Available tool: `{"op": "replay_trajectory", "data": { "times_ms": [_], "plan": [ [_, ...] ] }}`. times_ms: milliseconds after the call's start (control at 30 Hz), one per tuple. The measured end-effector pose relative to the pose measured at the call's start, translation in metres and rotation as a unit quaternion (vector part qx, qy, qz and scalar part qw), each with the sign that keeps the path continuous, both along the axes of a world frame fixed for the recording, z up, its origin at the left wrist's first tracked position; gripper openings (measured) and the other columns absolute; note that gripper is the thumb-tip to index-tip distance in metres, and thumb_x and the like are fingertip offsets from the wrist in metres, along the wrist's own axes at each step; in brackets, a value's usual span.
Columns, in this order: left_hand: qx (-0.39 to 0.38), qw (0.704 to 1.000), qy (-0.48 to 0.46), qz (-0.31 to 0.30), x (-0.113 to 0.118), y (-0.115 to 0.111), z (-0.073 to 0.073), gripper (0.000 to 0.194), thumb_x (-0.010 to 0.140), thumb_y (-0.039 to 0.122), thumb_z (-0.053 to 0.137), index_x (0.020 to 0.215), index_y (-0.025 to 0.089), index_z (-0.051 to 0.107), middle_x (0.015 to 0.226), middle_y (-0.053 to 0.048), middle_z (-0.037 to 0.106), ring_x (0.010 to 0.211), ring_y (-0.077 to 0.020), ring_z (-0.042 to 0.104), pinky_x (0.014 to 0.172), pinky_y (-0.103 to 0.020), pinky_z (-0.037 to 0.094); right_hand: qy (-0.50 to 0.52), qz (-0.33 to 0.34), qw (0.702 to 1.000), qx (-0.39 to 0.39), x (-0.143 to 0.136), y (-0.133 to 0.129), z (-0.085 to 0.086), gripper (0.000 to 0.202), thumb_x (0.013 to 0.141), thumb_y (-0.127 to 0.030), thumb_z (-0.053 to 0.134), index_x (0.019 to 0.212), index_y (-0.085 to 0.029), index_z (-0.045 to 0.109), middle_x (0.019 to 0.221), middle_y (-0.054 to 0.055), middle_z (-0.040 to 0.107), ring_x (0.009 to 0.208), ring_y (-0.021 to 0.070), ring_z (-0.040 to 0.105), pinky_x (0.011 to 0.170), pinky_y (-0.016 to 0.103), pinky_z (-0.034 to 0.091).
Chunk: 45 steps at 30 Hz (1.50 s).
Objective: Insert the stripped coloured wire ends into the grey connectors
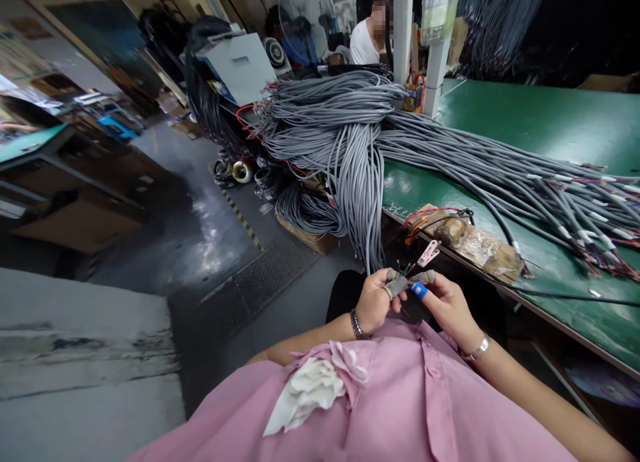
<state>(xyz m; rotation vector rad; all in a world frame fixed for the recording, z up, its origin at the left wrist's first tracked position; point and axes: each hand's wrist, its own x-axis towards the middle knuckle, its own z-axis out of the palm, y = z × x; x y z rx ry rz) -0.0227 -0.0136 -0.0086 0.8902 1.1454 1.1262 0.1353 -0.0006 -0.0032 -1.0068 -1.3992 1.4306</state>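
Thin coloured wires (406, 270), red and green among them, stick out between my two hands in front of my chest. My left hand (377, 298), with grey finger covers, is closed in a pinch around them. Pinching the same wires from the other side is my right hand (445, 303), which has a grey cover on one finger and blue tape on the thumb. A grey cable bundle (361, 189) hangs down over the table edge just beyond my left hand. Above my right hand a pink clip (429, 253) sits at the table edge.
Long grey cables (480, 152) with stripped, coloured ends lie across the green table (530, 115). A taped wooden block (470, 245) is at its near edge. Across the table sits a person (367, 41). A coil of cable (313, 211) lies low on the left, near a white box (243, 65).
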Motion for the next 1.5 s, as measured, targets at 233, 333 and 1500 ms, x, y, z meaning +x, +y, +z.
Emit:
{"op": "replay_trajectory", "data": {
  "times_ms": [233, 333, 1500],
  "plan": [
    [0.043, 0.997, 0.046, -0.048, -0.003, 0.0, 0.002, 0.024, 0.079, 0.035, 0.061, 0.068, 0.015, 0.054, 0.057, 0.001, 0.058, 0.038, -0.0051, 0.046, 0.04, -0.017, 0.034, 0.028, -0.009, 0.996, -0.08, -0.009, 0.01, 0.002, 0.023, 0.076, -0.04, 0.07, 0.085, -0.02, 0.062, 0.071, 0.0, 0.062, 0.06, 0.0129, 0.052, 0.054, 0.024, 0.04],
    [0.048, 0.995, 0.052, -0.073, -0.004, 0.0, -0.003, 0.027, 0.079, 0.039, 0.061, 0.07, 0.015, 0.054, 0.058, 0.001, 0.058, 0.039, -0.0059, 0.047, 0.039, -0.018, 0.035, 0.038, -0.005, 0.994, -0.102, -0.009, 0.011, -0.003, 0.024, 0.075, -0.04, 0.07, 0.081, -0.019, 0.062, 0.067, 0.0, 0.061, 0.057, 0.0114, 0.049, 0.053, 0.024, 0.037],
    [-0.04, 0.992, -0.074, -0.097, -0.006, 0.013, 0.011, 0.024, 0.072, 0.034, 0.067, 0.066, 0.014, 0.055, 0.052, 0.001, 0.058, 0.031, -0.0048, 0.041, 0.032, -0.019, 0.019, 0.226, 0.025, 0.945, -0.235, 0.01, 0.043, -0.014, 0.043, 0.085, -0.06, 0.048, 0.086, -0.02, 0.064, 0.075, 0.002, 0.057, 0.057, 0.0117, 0.044, 0.052, 0.025, 0.039]
  ]
}}
